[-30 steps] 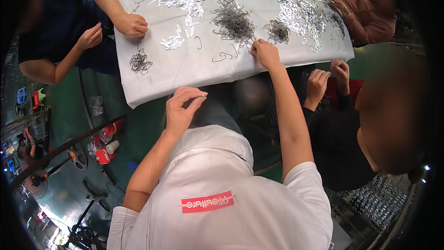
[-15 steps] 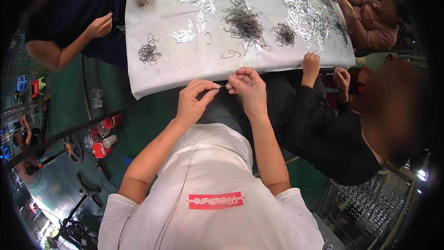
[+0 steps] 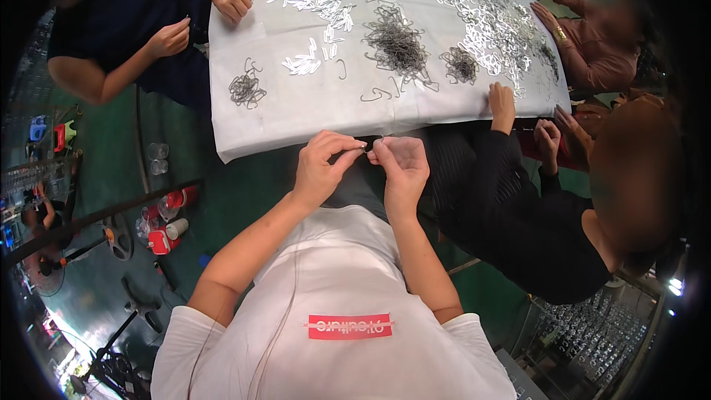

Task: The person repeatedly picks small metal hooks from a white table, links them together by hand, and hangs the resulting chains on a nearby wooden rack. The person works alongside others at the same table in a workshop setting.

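In front of the table edge, my left hand pinches a small metal piece between thumb and forefinger; its exact shape is too small to tell. Close beside it, my right hand has thumb and forefinger pressed together on a thin wire hook, mostly hidden by the fingers, its other fingers curled in. The two sets of fingertips almost meet. Beyond them, on the white-covered table, lie a few loose wire hooks and a dark heap of hooks.
Flat silvery strips are scattered farther back, and a small hook pile lies at left. Another person's hand reaches over the table at right; a co-worker's hand rests at far left. Red containers stand on the green floor.
My hands have drawn closer together, and the right fingers have curled in more. The view has shifted slightly. Another hand has come into sight by the table's right corner.
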Demonstrator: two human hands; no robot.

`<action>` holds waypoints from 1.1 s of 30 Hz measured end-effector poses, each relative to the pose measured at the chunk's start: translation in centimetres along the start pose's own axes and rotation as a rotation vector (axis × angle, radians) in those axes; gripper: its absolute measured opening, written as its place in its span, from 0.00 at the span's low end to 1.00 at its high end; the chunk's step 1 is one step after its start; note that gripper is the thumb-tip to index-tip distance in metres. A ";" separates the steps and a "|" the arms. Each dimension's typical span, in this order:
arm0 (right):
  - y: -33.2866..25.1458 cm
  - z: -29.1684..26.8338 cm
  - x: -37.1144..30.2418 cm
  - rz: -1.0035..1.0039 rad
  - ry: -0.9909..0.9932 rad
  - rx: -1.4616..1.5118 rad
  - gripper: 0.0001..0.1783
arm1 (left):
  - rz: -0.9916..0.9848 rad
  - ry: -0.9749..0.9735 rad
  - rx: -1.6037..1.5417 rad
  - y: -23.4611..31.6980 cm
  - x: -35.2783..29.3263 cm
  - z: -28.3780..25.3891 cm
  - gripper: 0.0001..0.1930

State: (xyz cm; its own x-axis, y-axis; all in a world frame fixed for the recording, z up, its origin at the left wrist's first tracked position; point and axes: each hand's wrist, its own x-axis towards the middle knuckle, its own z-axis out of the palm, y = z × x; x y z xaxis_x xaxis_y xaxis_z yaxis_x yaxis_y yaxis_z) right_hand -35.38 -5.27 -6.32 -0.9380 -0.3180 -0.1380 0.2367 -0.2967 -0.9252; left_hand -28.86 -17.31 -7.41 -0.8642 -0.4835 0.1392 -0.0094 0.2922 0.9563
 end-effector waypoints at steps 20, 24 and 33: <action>1.3 -1.5 0.4 -0.521 -0.143 -0.444 0.13 | 0.069 0.248 0.649 -12.1 10.8 -1.6 0.05; 1.5 -1.4 0.9 -0.549 -0.133 -0.454 0.12 | -0.024 0.184 0.810 -14.1 13.5 -1.4 0.05; 2.0 -1.1 0.7 -0.493 -0.158 -0.507 0.12 | -0.015 0.041 0.911 -12.4 13.6 -0.7 0.07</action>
State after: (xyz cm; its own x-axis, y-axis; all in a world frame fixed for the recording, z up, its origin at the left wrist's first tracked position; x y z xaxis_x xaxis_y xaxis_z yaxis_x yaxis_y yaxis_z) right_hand -35.85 -5.13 -8.63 -0.8483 -0.3930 0.3548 -0.3871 0.0031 -0.9221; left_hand -40.10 -28.09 -17.17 -0.8425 -0.5162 0.1541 -0.4292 0.8161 0.3870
